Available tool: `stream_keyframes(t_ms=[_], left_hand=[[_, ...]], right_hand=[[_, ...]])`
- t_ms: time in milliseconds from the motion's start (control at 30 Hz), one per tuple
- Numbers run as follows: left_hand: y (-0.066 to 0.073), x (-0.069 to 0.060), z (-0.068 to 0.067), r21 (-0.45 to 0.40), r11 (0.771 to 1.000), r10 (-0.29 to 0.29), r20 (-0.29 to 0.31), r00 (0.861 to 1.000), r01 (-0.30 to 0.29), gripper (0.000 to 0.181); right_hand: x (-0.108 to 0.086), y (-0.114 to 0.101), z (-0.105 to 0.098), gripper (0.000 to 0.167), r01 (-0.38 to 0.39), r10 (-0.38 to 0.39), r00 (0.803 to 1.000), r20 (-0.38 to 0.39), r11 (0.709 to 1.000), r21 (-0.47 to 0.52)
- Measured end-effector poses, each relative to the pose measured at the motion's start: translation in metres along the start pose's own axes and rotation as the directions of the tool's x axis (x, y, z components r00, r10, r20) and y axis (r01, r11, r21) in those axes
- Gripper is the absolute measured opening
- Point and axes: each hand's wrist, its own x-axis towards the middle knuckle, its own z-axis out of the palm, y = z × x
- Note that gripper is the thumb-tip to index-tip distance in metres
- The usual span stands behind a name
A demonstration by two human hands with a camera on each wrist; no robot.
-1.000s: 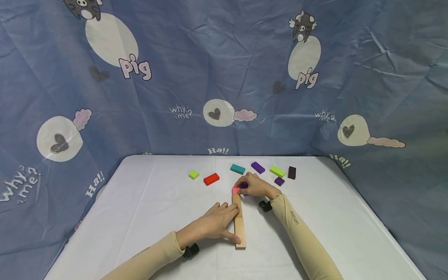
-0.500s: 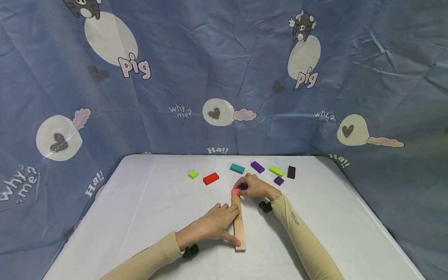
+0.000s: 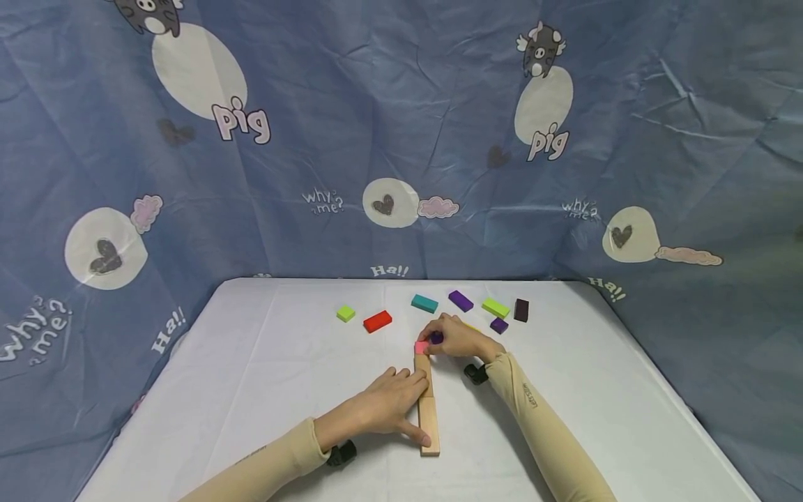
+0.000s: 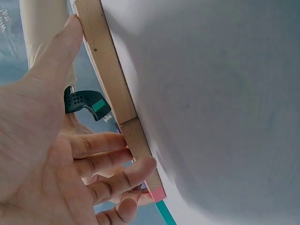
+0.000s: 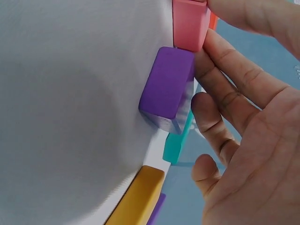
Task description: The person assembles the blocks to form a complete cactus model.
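Observation:
Two natural wood blocks lie end to end on the white table, a near block (image 3: 429, 427) and a far block (image 3: 423, 373). A small pink block (image 3: 422, 348) touches the far end of that row. My left hand (image 3: 390, 403) spans the wood blocks with spread fingers, the thumb on the near one and fingertips along the far one's left side. My right hand (image 3: 456, 337) pinches the pink block between thumb and finger. Beside the pink block, partly behind the right fingers, stands a purple block (image 5: 168, 84).
At the back lie a lime square block (image 3: 346, 314), a red block (image 3: 378, 321), a teal block (image 3: 424, 303), a long purple block (image 3: 461, 301), a long lime block (image 3: 495, 307), a dark brown block (image 3: 521, 310), a small purple block (image 3: 498, 325) and a mostly hidden yellow block (image 5: 138, 194).
The wood row and the pink block have slid slightly toward me. My right hand has come slightly nearer with them, and the yellow block's edge now shows behind it. The left hand has barely moved.

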Motion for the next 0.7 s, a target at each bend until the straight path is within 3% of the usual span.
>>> stream_keyframes(t_ms=[167,333,467,700], left_hand=[[0.000,0.001,0.000,0.002,1.000,0.002,-0.001,1.000,-0.002,0.095],[0.000,0.002,0.001,0.000,1.000,0.006,-0.002,1.000,-0.006,0.093],[0.000,0.003,0.001,0.002,1.000,0.003,0.000,1.000,-0.003,0.093],[0.001,0.002,0.000,0.004,1.000,-0.006,0.000,1.000,0.006,0.095]], right_hand=[[0.000,0.002,-0.001,0.022,0.015,-0.015,1.000,-0.009,1.000,-0.009],[-0.002,0.008,-0.007,0.030,0.041,-0.039,0.997,-0.065,0.999,0.036],[-0.004,0.011,-0.014,0.036,0.004,0.003,0.995,-0.101,0.998,0.070],[-0.008,0.017,-0.015,0.056,-0.066,0.063,0.993,-0.100,0.998,-0.019]])
